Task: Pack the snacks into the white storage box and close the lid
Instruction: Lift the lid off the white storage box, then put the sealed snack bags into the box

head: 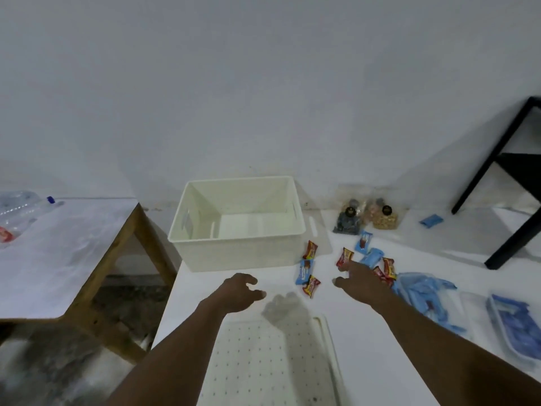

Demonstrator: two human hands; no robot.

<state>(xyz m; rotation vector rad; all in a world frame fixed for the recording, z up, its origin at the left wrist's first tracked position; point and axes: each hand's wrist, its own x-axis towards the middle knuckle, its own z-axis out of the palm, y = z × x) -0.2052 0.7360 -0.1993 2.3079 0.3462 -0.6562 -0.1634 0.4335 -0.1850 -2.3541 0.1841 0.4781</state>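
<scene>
The white storage box (234,253) stands open and empty on the white table, near the wall. Its dotted white lid (269,361) lies flat at the table's front edge, under my arms. Several small red and blue snack packets (310,285) are scattered to the right of the box, and two clear bags of nuts (366,219) stand behind them. My left hand (240,291) hovers in front of the box, fingers loosely curled and holding nothing. My right hand (358,281) reaches over the packets with fingers spread, touching or just above a red packet (345,257).
A blue plastic bag (424,291) and a clear tray of blue packets (515,326) lie at the right. A lone blue packet (431,221) sits farther back. A black frame (503,183) stands at the right. A second table (58,259) with plastic bottles is at the left.
</scene>
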